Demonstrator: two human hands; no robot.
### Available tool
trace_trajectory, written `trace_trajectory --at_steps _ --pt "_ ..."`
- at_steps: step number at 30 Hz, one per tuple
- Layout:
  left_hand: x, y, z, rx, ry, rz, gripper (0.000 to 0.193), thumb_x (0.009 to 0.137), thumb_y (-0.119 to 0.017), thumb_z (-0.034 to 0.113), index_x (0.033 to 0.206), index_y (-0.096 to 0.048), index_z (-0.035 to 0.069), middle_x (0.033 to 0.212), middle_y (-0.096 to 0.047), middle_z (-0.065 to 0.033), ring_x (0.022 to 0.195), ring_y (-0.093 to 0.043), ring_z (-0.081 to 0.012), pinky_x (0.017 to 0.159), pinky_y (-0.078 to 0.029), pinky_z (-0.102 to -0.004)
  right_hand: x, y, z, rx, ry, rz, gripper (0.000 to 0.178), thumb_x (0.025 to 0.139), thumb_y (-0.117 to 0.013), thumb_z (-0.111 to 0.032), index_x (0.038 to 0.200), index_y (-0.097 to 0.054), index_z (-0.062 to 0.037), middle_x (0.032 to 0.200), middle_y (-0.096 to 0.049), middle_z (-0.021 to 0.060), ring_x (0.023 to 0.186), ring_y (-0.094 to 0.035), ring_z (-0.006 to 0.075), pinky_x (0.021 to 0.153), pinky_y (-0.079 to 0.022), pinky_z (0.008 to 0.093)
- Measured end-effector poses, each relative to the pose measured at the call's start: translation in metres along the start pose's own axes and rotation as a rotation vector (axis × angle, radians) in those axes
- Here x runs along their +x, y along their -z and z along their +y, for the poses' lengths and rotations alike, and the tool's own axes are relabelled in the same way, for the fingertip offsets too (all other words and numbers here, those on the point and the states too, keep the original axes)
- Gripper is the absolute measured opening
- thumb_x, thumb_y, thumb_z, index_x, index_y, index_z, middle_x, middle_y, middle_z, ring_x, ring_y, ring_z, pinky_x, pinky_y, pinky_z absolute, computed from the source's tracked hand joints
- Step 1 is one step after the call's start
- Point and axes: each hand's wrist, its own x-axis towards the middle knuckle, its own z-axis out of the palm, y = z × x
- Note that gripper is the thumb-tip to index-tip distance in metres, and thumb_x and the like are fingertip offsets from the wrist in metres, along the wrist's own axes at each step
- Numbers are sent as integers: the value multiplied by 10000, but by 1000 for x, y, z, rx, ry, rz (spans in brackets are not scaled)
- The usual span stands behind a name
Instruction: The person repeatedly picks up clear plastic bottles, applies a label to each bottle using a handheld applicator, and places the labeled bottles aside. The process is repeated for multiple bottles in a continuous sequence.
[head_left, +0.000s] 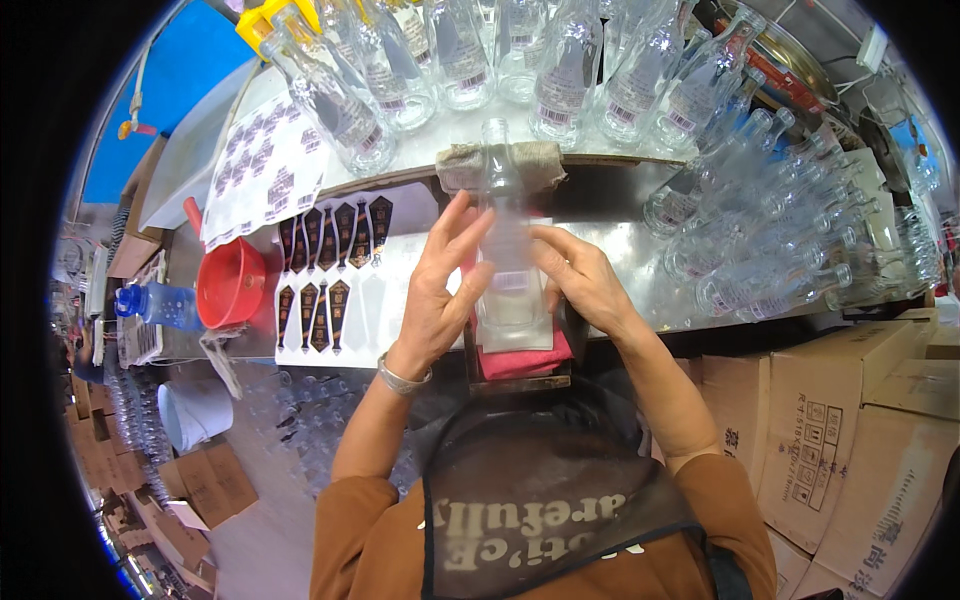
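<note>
A clear glass bottle (508,240) lies in front of me with its neck pointing away, resting on a pink cloth (520,355) in a small wooden stand. My left hand (440,290) presses against the bottle's left side with fingers spread. My right hand (580,280) holds its right side, fingers on the glass near a white label. A folded beige rag (545,160) sits under the bottle's neck. A sheet of dark and gold labels (330,270) lies just left of my left hand.
Several upright clear bottles (560,70) crowd the back of the metal table (640,250). More bottles (770,230) lie stacked on their sides at right. A red funnel (230,285) and another label sheet (265,170) sit at left. Cardboard boxes (860,420) stand at lower right.
</note>
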Motion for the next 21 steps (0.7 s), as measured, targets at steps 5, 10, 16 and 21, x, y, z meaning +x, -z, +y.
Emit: trace_trajectory --at_steps 5,10,16,21 --pt "-5 -4 -6 1 -8 -20 533 917 -681 81 1439 -573 103 1583 -380 -210 1448 -404 -359 1158 -358 -426 -12 -9 -15 -12 41 9 574 950 -725 -284 1351 -542 84 1184 -706 190 953 -704 170 816 -551 304" --pt "-8 -4 -7 -26 -15 -19 536 912 -688 79 1436 -576 105 1589 -381 -198 1455 -400 -351 1161 -355 -420 -12 -9 -11 -92 56 16 581 939 -737 -258 1354 -533 94 1170 -710 185 936 -707 167 798 -556 303" --pt "-9 -5 -6 -39 -5 -11 536 914 -690 88 1437 -574 99 1587 -391 -182 1458 -396 -333 1168 -348 -417 -11 -8 -11 -33 49 -1 581 946 -729 -252 1365 -523 94 1182 -701 187 975 -695 171 822 -558 308" --pt "-7 -4 -5 -27 -5 -20 539 906 -700 82 1431 -581 104 1585 -390 -195 1450 -409 -348 1159 -358 -420 -11 -6 -8 74 0 -25 575 961 -714 -253 1380 -512 87 1190 -692 173 1004 -688 180 852 -553 311"
